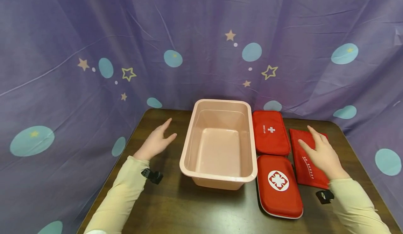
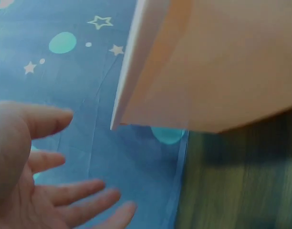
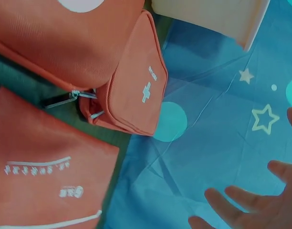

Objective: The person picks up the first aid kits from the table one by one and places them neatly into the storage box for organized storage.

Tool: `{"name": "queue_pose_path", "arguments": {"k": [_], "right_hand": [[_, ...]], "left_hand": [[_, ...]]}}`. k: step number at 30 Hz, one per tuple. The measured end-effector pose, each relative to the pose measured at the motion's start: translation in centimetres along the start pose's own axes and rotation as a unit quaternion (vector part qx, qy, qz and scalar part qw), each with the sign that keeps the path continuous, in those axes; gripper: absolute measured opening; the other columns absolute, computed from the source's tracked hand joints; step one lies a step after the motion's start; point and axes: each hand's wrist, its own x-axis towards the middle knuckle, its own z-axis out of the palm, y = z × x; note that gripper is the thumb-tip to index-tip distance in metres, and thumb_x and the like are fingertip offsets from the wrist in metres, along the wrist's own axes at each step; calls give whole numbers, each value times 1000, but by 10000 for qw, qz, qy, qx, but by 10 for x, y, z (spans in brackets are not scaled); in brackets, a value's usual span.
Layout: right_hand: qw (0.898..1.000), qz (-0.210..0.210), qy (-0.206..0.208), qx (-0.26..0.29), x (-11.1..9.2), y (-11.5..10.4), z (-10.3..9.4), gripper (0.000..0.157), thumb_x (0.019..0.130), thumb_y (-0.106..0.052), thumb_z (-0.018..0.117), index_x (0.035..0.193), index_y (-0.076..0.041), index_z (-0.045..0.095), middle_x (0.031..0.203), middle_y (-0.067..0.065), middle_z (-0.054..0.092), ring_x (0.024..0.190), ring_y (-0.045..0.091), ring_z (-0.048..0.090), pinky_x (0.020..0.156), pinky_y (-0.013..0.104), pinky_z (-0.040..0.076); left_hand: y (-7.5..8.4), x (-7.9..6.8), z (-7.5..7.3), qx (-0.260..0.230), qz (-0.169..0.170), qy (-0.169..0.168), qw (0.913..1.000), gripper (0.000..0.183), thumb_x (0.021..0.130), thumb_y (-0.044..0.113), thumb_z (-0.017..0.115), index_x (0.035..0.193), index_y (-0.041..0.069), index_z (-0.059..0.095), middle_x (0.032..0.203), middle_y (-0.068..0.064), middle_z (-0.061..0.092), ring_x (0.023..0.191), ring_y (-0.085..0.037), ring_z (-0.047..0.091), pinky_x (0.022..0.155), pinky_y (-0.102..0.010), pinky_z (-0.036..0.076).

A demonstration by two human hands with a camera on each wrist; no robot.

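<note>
A pale pink plastic basin (image 1: 220, 150) stands in the middle of the dark table, its inside bare. My left hand (image 1: 156, 141) hovers to its left, fingers spread and holding nothing; the left wrist view shows the hand (image 2: 55, 176) apart from the basin's wall (image 2: 222, 62). Over the flat red pouch (image 1: 306, 172) on the right, my right hand (image 1: 324, 155) is held with fingers apart and nothing in them. Between basin and pouch lie a soft red first aid bag (image 1: 267, 141) at the back and a hard-shell red first aid case (image 1: 280, 199) in front.
The wooden table (image 1: 163, 206) ends at a purple curtain (image 1: 201, 52) with stars and blue dots, which hangs behind and on both sides. In the right wrist view a zipper pull (image 3: 60, 100) sticks out from the case's edge.
</note>
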Motion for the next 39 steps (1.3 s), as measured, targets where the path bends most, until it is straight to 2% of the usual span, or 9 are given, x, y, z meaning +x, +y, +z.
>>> {"name": "queue_pose_path", "arguments": {"k": [4,8,14,18,22,26,31,33,39], "right_hand": [[9971,157,-350,664,2,7,0,69,99,-36,45,150,0,17,135,38,34,113,54,43,83,54,45],[9913,447,-710,1019,2,11,-1,69,99,-37,41,150,0,13,136,36,35,112,52,47,71,31,48],[9837,720,-1175,1155,-2,15,1,73,99,-45,36,151,-1,8,139,37,30,116,54,42,88,59,42],[9747,795,-1458,1498,-3,23,4,72,101,-43,33,150,1,5,139,39,29,116,51,45,90,56,44],[9512,841,-1818,2348,-5,35,9,70,102,-39,31,149,4,1,137,35,33,100,16,61,83,40,52],[9127,829,-2208,3338,-7,52,12,62,103,-36,30,151,-6,5,122,6,50,90,-6,56,78,36,54],[8880,921,-2586,3688,-7,63,15,58,103,-37,30,151,-19,5,135,28,35,97,1,56,81,45,52],[8891,991,-2725,3541,-8,62,15,67,102,-38,31,152,-11,-5,141,40,13,104,13,55,83,49,50],[8908,1332,-3107,3036,-15,58,18,77,101,-37,38,149,-3,-12,149,36,0,124,49,38,89,53,49]], "left_hand": [[0,3,6,-1028,38,-427,9938,64,95,19,57,148,1,26,134,-31,47,116,-42,54,89,-46,50],[1,5,11,-2146,-188,-759,9736,62,94,10,56,148,1,26,133,-31,46,118,-43,52,82,-41,55],[3,12,20,-3135,-299,-957,9443,61,94,4,54,147,-1,25,131,-34,45,113,-40,55,81,-44,55],[5,15,25,-3415,-360,-917,9347,60,92,0,55,146,-2,28,127,-32,46,101,-29,61,80,-44,55],[7,17,31,-3476,-467,-831,9328,60,90,-4,57,144,-2,31,125,-29,47,96,-19,61,79,-41,56],[9,20,36,-3343,-512,-795,9377,60,88,-5,59,142,-3,34,123,-28,49,98,-19,61,77,-39,56],[11,21,39,-3070,-573,-719,9472,57,88,-3,60,141,-2,38,120,-28,53,94,-20,63,73,-38,57],[11,21,40,-3087,-650,-726,9462,56,88,-3,59,140,-2,38,120,-28,53,91,-19,63,73,-38,57],[8,17,44,-3310,-868,-848,9358,57,89,-4,57,142,-1,36,119,-27,54,83,-15,62,75,-39,57]]}}
